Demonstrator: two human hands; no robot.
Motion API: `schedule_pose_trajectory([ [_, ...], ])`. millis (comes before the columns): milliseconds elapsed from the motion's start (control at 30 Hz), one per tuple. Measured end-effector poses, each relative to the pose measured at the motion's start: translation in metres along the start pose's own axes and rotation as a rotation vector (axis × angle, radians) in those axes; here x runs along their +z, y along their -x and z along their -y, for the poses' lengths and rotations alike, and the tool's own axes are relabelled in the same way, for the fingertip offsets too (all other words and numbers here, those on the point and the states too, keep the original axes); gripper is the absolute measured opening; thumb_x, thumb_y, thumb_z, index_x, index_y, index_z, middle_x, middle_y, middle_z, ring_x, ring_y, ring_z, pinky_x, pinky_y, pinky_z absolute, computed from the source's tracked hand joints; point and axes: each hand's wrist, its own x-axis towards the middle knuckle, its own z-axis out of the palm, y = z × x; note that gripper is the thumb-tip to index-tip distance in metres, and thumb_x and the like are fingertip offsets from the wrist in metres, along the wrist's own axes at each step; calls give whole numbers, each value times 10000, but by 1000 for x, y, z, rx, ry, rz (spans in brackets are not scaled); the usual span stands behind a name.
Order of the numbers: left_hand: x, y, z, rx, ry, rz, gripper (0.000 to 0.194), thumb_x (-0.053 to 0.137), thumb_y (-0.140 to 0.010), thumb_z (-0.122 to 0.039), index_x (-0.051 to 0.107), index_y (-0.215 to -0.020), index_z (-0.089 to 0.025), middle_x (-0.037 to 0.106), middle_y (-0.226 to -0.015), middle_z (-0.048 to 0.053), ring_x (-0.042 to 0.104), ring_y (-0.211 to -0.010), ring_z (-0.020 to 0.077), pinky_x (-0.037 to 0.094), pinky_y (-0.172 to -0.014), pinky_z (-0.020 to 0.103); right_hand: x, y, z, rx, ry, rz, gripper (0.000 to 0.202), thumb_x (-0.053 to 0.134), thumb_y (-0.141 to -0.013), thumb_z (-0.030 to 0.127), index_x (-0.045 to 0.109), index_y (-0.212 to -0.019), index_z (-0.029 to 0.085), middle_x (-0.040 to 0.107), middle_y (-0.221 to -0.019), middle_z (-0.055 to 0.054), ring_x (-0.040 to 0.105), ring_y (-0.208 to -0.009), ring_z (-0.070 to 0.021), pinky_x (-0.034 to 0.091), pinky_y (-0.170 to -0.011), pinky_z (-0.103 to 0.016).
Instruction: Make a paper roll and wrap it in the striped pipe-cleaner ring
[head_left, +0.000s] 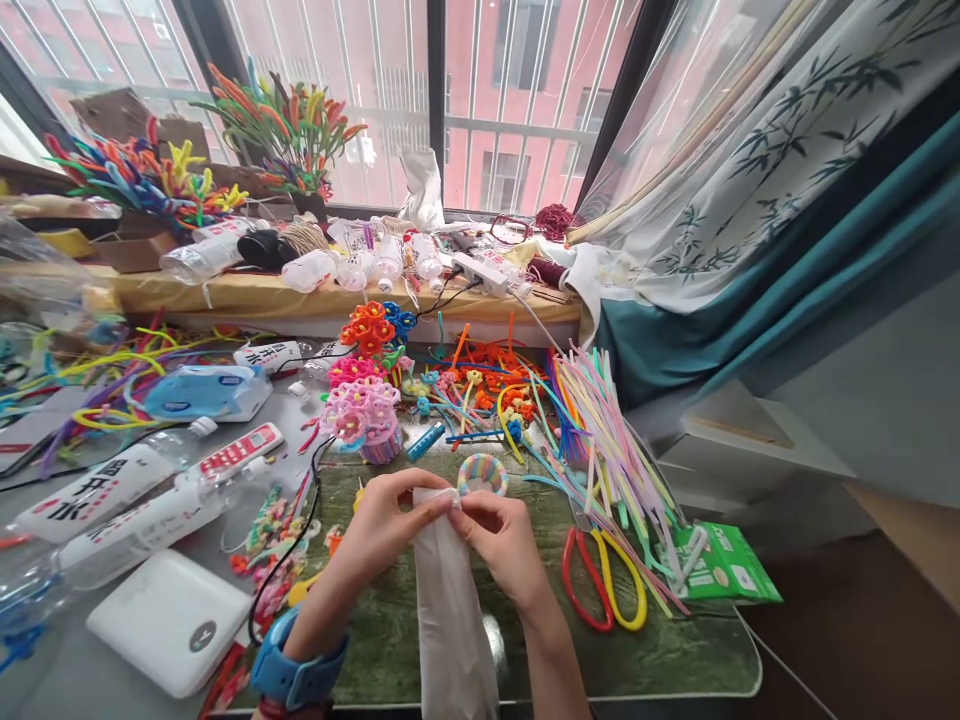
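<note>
Head view: I've got the white film (pixel 448 620) front and centre, top end up at the hands, the rest running down over the table (pixel 660 660) and out of frame. Bag or flat sheet, can't tell.

Left hand (pixel 405 515): fingers pinched together on the top edge. Right hand (pixel 499 540): thumb and fingers pinched on the top corner, just beside the left's.

Progress: both grips are on. No gap shows at the edge and nothing shows inside, so I'd call the film work early, most of it left. Flowers (pixel 364 410) look made up, standing in a pot. Ring (pixel 482 474) sits just beyond the hands, untouched. Scissors (pixel 604 585) idle, right of the right hand. Stems (pixel 596 420) lie loose behind them, unused as far as I see.
</note>
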Motion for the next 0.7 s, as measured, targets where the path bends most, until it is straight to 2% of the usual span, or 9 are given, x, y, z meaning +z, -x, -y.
schedule_pose_trajectory([
  [100, -7, -3, 2, 90, -22, -19, 247, 719, -799, -429, 779, -792, -189, 757, -770, 57, 670, -720, 186, 491, -646, 252, 8, 0, 0, 5, 0, -8, 369, 762, -754, 539, 803, -863, 189, 748, -805, -64, 669, -779, -216, 521, -724, -310],
  [233, -13, -2, 0, 268, -25, -53, 174, 700, -834, -352, 787, -795, -206, 759, -792, 57, 691, -717, 176, 523, -659, 254, 16, 0, 0, 17, -3, -39, 377, 764, -741, 541, 801, -852, 182, 724, -741, -45, 628, -686, -182, 493, -633, -279],
  [333, -17, 1, 0, 447, -209, -54, 182, 631, -901, -305, 796, -892, -229, 765, -827, 55, 697, -711, 160, 539, -638, 241, 17, -1, 1, 25, -7, -54, 357, 774, -730, 525, 800, -799, 176, 688, -667, -28, 558, -586, -143, 443, -546, -250],
  [467, -17, 5, 4, 784, -538, -143, 268, 505, -974, -200, 741, -1101, -213, 773, -888, 60, 703, -752, 162, 578, -658, 261, 11, -5, 3, 30, -34, -35, 359, 762, -736, 537, 801, -806, 187, 683, -675, -28, 557, -599, -144, 455, -551, -249],
  [533, -15, 6, 7, 892, -638, -172, 302, 499, -970, -155, 686, -1203, -194, 775, -962, 78, 719, -813, 179, 608, -708, 292, 7, -8, 4, 31, -45, -9, 385, 746, -744, 562, 802, -813, 186, 669, -663, -25, 551, -598, -144, 461, -547, -249],
  [633, -9, 4, 9, 947, -685, -178, 353, 523, -954, -127, 632, -1283, -197, 766, -1057, 90, 732, -915, 195, 625, -798, 325, -1, -14, 3, 30, -51, 12, 429, 727, -747, 601, 799, -795, 181, 637, -614, -13, 514, -559, -132, 449, -514, -245],
  [700, -4, 1, 9, 918, -640, -176, 334, 517, -957, -133, 654, -1253, -203, 769, -1058, 83, 732, -939, 191, 625, -815, 318, -7, -17, 2, 28, -53, 10, 433, 728, -744, 609, 798, -785, 184, 637, -608, -11, 513, -560, -132, 452, -515, -246],
])
